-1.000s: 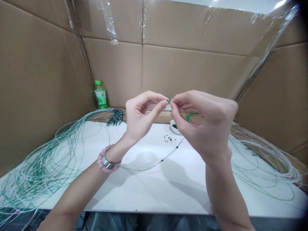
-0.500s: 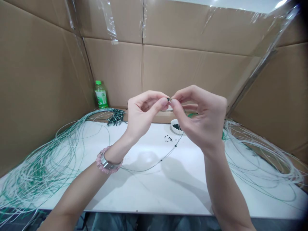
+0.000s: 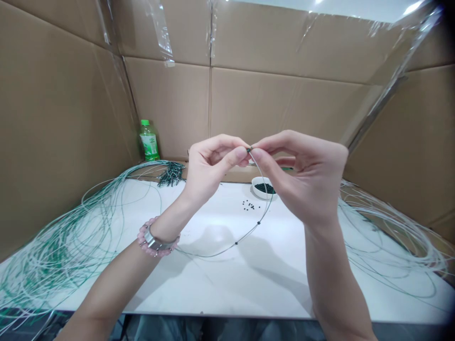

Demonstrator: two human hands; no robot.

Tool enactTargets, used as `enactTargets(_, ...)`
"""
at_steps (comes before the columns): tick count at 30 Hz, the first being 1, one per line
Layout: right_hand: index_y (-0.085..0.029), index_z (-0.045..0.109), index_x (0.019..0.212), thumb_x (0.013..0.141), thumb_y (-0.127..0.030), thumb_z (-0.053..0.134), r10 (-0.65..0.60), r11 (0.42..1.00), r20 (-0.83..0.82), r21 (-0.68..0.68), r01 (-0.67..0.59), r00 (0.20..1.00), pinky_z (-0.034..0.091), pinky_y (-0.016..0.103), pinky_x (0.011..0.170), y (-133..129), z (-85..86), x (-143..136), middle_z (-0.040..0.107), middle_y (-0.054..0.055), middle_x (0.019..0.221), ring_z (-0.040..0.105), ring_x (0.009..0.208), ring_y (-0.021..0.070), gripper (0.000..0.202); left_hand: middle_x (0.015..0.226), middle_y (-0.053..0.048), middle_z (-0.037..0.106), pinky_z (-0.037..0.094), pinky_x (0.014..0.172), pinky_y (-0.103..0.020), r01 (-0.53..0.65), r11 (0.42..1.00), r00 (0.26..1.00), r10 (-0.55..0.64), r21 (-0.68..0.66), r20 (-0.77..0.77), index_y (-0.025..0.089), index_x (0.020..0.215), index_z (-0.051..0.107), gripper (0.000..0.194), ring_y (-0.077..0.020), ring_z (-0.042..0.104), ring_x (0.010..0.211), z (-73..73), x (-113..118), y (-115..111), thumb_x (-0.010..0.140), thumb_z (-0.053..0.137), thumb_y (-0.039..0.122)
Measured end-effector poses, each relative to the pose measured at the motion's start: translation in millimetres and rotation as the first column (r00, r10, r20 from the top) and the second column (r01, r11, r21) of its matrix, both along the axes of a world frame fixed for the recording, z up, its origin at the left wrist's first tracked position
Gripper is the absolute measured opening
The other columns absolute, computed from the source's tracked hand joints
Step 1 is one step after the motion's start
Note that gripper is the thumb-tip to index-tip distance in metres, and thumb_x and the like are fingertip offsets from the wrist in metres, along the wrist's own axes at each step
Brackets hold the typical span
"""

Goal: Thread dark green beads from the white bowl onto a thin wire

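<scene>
Clock directions are running from the fingertips, 12 pointing to the back wall. Left hand is closing thumb and forefinger on a small dark piece; bead or knot, can't tell. Right hand is pinching right beside it, thumb against forefinger, tips meeting; what exactly is between them is too small to tell. Thin cord is hanging from the fingertips, curving down through 5 to 6 o'clock toward the bracelet on the left wrist, carrying two dark spots along the way. White bowl holding black beads is sitting at 5, loose beads are lying at 6 on the white table. Green-capped bottle is standing at 9, green-white strands are spreading at 8, pale strands are looping at 4.
</scene>
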State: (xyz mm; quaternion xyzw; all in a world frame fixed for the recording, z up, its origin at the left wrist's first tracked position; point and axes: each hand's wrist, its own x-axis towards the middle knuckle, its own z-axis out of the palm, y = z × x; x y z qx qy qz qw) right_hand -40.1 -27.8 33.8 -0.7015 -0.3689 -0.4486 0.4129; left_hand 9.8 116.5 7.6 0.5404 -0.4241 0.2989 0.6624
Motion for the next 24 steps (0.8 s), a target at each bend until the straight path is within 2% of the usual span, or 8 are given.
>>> enactTargets(3, -0.023, 0.064, 0.077, 0.083, -0.016, 0.063, -0.034, 0.999, -0.032, -0.031, 0.033, 0.999, 0.056, 0.022, 0.054, -2.3, 0.1, -0.3, 0.067, -0.002, 0.073, 0.065, 0.066, 0.0127, 0.009, 0.07, 0.001, 0.067, 0.057, 0.057, -0.021, -0.068, 0.998, 0.997, 0.067, 0.016, 0.032, 0.021, 0.077, 0.068, 0.017, -0.0098, 0.064, 0.06, 2.2, -3.4, 0.8, 0.079, 0.07, 0.037)
enactTargets(7, -0.022, 0.063, 0.076, 0.083, -0.015, 0.062, -0.042, 0.998, -0.036, -0.053, 0.04, 0.998, 0.054, 0.021, 0.052, -3.9, -0.2, -0.2, 0.066, -0.002, 0.073, 0.064, 0.065, 0.012, 0.01, 0.07, 0.0, 0.067, 0.057, 0.059, -0.02, -0.103, 0.995, 0.994, 0.102, 0.019, 0.048, 0.019, 0.074, 0.068, 0.015, -0.0093, 0.064, 0.061, 4.7, -9.2, 0.2, 0.079, 0.071, 0.033)
enactTargets(13, -0.021, 0.062, 0.075, 0.082, -0.015, 0.063, -0.015, 0.998, -0.005, -0.063, 0.014, 1.0, 0.053, 0.021, 0.052, -4.7, -0.4, 2.8, 0.063, -0.002, 0.07, 0.061, 0.063, 0.0112, 0.009, 0.069, 0.0, 0.068, 0.056, 0.057, -0.018, -0.083, 0.996, 0.995, 0.081, 0.036, 0.054, 0.019, 0.076, 0.068, 0.01, -0.0087, 0.064, 0.06, 4.6, -10.3, 0.1, 0.079, 0.07, 0.028)
enactTargets(19, -0.022, 0.062, 0.077, 0.085, -0.019, 0.061, -0.017, 0.997, -0.036, -0.075, 0.014, 0.999, 0.054, 0.023, 0.054, -6.1, -1.5, 8.5, 0.064, -0.001, 0.073, 0.062, 0.065, 0.0124, 0.009, 0.069, 0.0, 0.068, 0.057, 0.057, -0.018, -0.087, 0.995, 0.996, 0.085, 0.041, 0.036, 0.019, 0.076, 0.068, 0.014, -0.0091, 0.065, 0.06, 3.4, -6.0, 0.3, 0.079, 0.071, 0.032)
enactTargets(24, -0.023, 0.063, 0.078, 0.084, -0.016, 0.06, 0.036, 0.998, -0.039, -0.047, -0.037, 0.999, 0.053, 0.024, 0.053, -6.9, 0.1, 6.2, 0.065, -0.001, 0.074, 0.062, 0.066, 0.0125, 0.01, 0.071, 0.001, 0.069, 0.058, 0.058, -0.017, -0.032, 0.999, 0.999, 0.031, 0.021, 0.035, 0.02, 0.08, 0.069, 0.012, -0.0088, 0.065, 0.061, 2.5, -2.8, -0.5, 0.08, 0.069, 0.032)
